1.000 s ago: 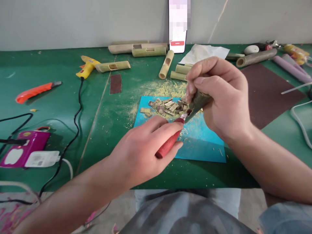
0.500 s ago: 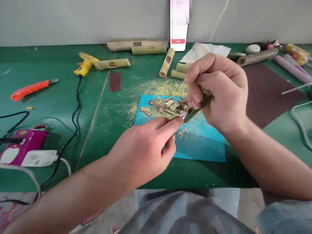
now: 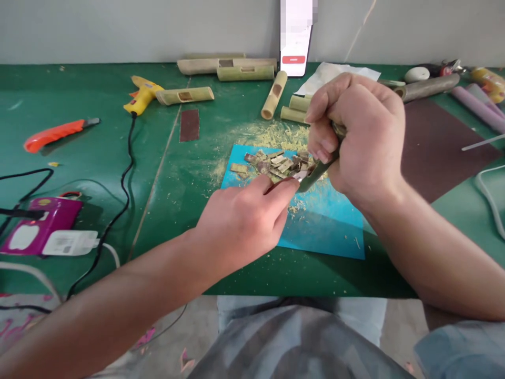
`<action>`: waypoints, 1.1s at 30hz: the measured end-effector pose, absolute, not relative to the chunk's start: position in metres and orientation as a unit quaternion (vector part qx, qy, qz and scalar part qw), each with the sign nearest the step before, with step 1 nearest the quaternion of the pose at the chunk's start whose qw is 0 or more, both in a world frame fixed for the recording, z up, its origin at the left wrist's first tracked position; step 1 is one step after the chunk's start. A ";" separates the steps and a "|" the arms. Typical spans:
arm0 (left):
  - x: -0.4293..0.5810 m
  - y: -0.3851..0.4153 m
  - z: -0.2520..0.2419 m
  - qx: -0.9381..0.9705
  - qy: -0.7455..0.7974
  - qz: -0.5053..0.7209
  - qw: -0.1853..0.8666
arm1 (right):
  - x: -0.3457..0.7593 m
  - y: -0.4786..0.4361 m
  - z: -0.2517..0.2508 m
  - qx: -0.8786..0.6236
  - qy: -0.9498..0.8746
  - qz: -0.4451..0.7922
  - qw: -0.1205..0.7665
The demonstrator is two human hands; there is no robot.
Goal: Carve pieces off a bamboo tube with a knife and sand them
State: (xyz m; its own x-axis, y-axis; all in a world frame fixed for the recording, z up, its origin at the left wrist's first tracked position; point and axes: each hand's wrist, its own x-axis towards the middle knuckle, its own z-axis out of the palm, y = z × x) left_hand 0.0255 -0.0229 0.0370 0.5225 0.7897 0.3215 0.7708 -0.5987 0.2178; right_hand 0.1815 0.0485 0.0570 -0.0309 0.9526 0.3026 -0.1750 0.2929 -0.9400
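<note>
My right hand [image 3: 361,142] is closed around a short green bamboo piece [image 3: 323,166], held tilted above a blue mat [image 3: 327,221]. My left hand [image 3: 240,221] is closed on a carving knife whose red handle is hidden in my palm; only the small blade tip [image 3: 300,176] shows, pressed against the lower end of the bamboo piece. A heap of bamboo chips [image 3: 276,163] and pale sawdust lies on the mat just behind the blade.
Several cut bamboo tubes [image 3: 224,66] lie along the back of the green table [image 3: 98,221], beside a propped phone [image 3: 295,37]. A yellow glue gun [image 3: 142,95], an orange utility knife [image 3: 55,134], cables, a purple box [image 3: 37,231] and sandpaper sheets [image 3: 442,142] surround the mat.
My left hand has rolled over so the red knife handle, visible a second ago, is hidden in the palm. Both hands stay together at the bamboo piece; the view has shifted slightly.
</note>
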 end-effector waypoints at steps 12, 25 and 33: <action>0.024 -0.016 0.015 0.868 0.442 0.220 -0.045 | 0.189 0.053 0.053 -0.345 -0.561 0.463 0.594; 0.004 0.007 -0.012 0.888 0.357 0.281 -0.071 | 0.196 0.051 0.056 -0.351 -0.597 0.489 0.531; -0.001 0.015 -0.017 0.893 0.345 0.275 -0.093 | 0.195 0.054 0.058 -0.322 -0.593 0.506 0.538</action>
